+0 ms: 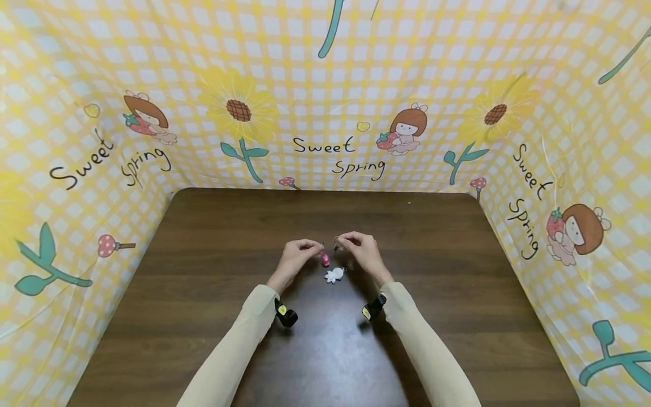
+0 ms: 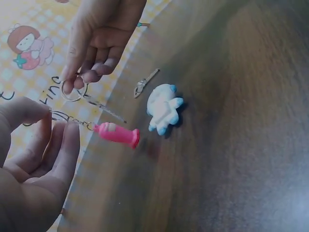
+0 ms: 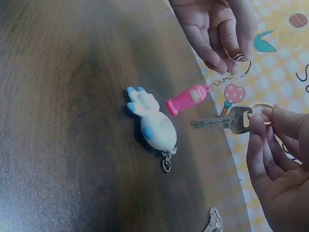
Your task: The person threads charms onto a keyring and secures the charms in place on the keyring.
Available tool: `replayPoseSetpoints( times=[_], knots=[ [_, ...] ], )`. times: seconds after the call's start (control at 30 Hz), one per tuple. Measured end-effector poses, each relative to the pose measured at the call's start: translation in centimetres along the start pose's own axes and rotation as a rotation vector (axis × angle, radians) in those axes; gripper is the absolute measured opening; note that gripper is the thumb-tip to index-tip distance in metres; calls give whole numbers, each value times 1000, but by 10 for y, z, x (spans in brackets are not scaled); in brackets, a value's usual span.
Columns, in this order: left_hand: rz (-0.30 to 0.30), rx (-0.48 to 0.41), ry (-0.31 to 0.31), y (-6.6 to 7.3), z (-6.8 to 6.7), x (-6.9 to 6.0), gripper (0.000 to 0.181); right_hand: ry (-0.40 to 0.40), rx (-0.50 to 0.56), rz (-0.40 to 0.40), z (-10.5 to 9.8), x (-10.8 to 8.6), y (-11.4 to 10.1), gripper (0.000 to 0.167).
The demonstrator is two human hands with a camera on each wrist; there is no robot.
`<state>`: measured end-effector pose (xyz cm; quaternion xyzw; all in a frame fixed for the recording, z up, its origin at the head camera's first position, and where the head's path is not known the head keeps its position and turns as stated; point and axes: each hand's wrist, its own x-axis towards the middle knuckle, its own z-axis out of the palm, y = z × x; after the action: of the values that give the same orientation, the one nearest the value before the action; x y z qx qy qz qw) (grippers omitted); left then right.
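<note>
Near the blue-tipped white charm (image 3: 161, 131), a pink keychain (image 3: 187, 100) (left hand (image 1: 296, 258)) and ringed key (image 3: 236, 120) (right hand (image 1: 365, 252)) are pinched.

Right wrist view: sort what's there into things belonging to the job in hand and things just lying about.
With the job:
pink keychain, held by the left hand
key on a gold ring, held by the right hand

Lying about, it seems:
white-and-blue figure, on the table
small silver piece, too cut off to name
</note>
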<state>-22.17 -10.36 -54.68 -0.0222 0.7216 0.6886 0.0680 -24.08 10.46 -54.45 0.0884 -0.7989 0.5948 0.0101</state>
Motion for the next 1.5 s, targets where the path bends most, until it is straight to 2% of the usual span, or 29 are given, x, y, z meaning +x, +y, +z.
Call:
replayPoseSetpoints(
  times=[0.17, 0.37, 0.43, 0.67, 0.9, 1.1, 1.37, 1.5],
  knots=[
    [9, -71, -15, 4, -2, 1, 14, -26, -6, -13, -1, 1, -4, 15],
    [31, -96, 27, 7, 1, 1, 10, -43, 5, -26, -3, -1, -7, 15],
    [42, -86, 44, 7, 2, 1, 11, -45, 10, -32, -3, -1, -7, 15],
    [87, 76, 110, 10, 4, 0, 14, -47, 17, -60, -3, -4, -8, 14],
    [47, 79, 143, 11, 4, 2, 21, -106, 4, -70, 1, -6, -9, 14],
    [28, 41, 141, 13, 3, 3, 23, -116, -10, -63, 4, -6, -11, 14],
    [39, -52, 77, 14, 4, 2, 21, -123, 21, -45, 5, -5, -11, 15],
    [42, -71, 66, 13, 5, 2, 22, -133, 53, -46, 5, -5, -12, 18]
  ],
)
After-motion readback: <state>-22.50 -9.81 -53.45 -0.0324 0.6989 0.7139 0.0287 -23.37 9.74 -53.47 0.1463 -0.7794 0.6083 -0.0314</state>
